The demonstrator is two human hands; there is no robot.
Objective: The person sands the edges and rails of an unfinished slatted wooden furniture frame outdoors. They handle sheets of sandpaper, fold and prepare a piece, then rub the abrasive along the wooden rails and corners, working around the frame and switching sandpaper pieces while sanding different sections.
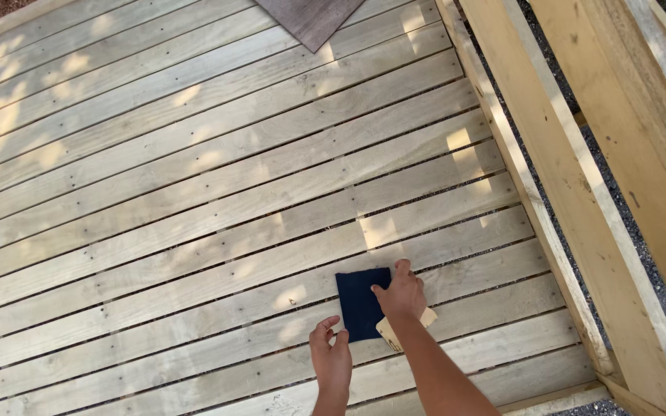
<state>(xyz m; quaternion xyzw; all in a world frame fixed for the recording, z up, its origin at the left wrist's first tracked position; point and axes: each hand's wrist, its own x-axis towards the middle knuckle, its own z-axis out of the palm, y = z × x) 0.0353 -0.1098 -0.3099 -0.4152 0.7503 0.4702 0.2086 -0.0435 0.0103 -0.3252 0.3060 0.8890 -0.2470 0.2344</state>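
Both forearms run off the bottom edge, so nothing above the wrists shows, and the right hand covers part of the dark sheet's right edge and most of a pale block beneath it. On the left and across most of the view lies a slatted deck [194, 192] of pale, weathered planks with narrow gaps, small screw heads and dappled sun patches. The left hand [331, 356] rests low on the planks, thumb and forefinger pinched at the bottom left corner of the dark blue sheet [358, 299], a flat, matte rectangle lying on the slats near the lower middle. The right hand [402, 295] presses on the sheet's right side, fingers close together and curled. The tan block [428, 318] peeks out under the palm. A grey-brown board [310, 19] is cut off at the top. Raw timber beams [580, 192] stand right.
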